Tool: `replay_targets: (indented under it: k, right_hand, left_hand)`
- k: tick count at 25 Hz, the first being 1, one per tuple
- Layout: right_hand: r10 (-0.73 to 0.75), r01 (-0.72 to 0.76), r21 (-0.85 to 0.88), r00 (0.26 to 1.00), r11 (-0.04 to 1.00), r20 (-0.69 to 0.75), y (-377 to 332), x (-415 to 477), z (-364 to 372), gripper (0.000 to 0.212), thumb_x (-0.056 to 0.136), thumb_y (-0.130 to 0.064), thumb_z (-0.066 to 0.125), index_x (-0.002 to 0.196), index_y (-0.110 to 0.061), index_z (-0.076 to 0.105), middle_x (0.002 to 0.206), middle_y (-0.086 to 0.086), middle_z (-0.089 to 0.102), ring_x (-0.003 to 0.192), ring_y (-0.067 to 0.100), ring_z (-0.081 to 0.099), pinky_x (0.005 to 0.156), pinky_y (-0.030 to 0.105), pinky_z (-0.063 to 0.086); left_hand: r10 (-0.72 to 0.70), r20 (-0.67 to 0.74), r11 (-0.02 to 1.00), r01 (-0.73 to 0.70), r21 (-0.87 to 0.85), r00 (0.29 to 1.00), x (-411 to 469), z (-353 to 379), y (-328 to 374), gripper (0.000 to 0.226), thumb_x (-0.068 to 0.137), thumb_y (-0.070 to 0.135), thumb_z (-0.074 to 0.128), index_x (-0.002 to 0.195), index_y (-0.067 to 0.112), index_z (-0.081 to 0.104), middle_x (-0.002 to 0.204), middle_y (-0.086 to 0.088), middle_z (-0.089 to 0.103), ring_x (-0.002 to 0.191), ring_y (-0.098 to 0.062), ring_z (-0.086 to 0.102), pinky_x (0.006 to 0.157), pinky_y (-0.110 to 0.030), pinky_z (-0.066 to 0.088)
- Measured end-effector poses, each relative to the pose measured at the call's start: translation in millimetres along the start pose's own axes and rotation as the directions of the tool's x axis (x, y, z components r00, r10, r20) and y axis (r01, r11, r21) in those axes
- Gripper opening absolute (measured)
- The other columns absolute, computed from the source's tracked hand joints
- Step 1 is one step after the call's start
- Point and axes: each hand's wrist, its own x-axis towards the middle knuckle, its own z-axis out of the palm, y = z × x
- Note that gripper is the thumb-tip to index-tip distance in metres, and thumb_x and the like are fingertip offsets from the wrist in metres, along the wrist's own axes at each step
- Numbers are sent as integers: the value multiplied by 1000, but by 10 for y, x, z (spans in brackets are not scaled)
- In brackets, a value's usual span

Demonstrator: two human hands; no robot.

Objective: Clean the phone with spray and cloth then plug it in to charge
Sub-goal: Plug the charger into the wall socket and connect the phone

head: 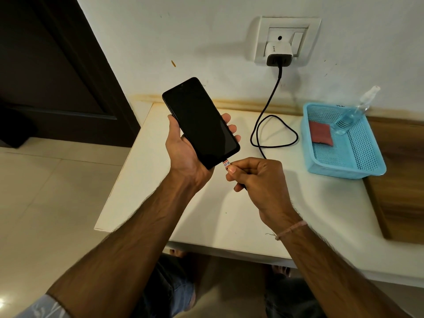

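Note:
My left hand [183, 150] holds a black phone [200, 121] above the white table [229, 214], screen up and dark. My right hand [254, 177] pinches the plug end [227, 164] of the black charging cable [273, 134] right at the phone's bottom edge. The cable loops over the table and runs up to a white charger [278, 53] in the wall socket [288, 40]. A clear spray bottle [353, 113] and a folded red cloth [320, 133] lie in a blue basket [348, 166] at the right.
The table stands against a white wall. A dark wooden door [50, 65] is at the left, tiled floor [46, 191] below it. A wooden surface [399, 180] adjoins the table to the right of the basket. My knees and feet show under the table's front edge.

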Motion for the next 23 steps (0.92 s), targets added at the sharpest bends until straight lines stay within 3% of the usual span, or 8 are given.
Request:
replay_targets:
  k: [4,8,11,14,16,19,21,23]
  right_hand:
    - [9,-9,-7,1000,1000,-12,4,45,9,6,84,-28,73,89,-24,74,76,-9,74,61,10,69,62,25,59]
    - [-47,39,-223,998,974,-33,-28,148,33,64,70,-52,78,123,-25,56,103,-14,63,87,8,65,69,18,55]
    - [-131,149,-417,989,897,70,-110,304,115,95,61,-59,81,139,-24,37,122,-10,45,104,5,45,80,21,45]
    - [-159,201,-452,979,869,130,-206,535,220,84,57,-57,84,127,-25,49,112,-9,45,94,6,50,75,20,46]
    - [-152,212,-469,975,857,163,-244,712,296,73,57,-54,85,117,-24,57,106,-5,53,90,10,56,69,19,46]
    - [-139,239,-502,964,831,228,-262,1014,388,63,55,-44,87,109,-20,64,102,1,63,89,15,62,67,18,51]
    - [-140,268,-509,951,818,276,-275,1220,393,59,54,-36,89,106,-17,68,97,0,66,84,13,64,55,6,44]
    - [-154,315,-545,935,777,320,-302,1432,380,59,54,-33,90,106,-15,69,98,-1,68,84,13,63,59,8,44]
  left_hand:
    - [6,-24,999,-7,-31,1000,34,-32,23,85,98,74,27,143,8,55,134,-23,65,116,-44,65,106,-59,48]
    - [-5,-64,998,1,-69,998,68,-76,86,79,101,70,25,145,12,55,142,-16,62,130,-39,60,113,-56,43]
    - [-32,-104,995,22,-93,994,87,-88,117,74,104,64,24,142,9,58,134,-13,66,129,-36,61,103,-56,51]
    - [-59,-161,993,42,-106,985,118,-132,192,66,107,58,27,126,8,65,118,-16,73,112,-36,69,94,-52,58]
    - [-39,-212,991,11,-132,977,179,-203,281,57,109,51,30,117,8,67,112,-16,75,107,-35,72,99,-54,53]
    - [-17,-293,989,-27,-145,956,328,-344,428,42,112,34,33,118,5,63,122,-17,69,123,-38,63,110,-57,44]
    - [11,-362,997,-37,-67,932,429,-456,536,32,112,16,33,117,4,62,121,-16,66,118,-39,64,103,-58,51]
    - [46,-402,997,-17,77,914,524,-566,648,33,110,3,32,117,5,65,118,-13,68,109,-35,68,94,-53,58]
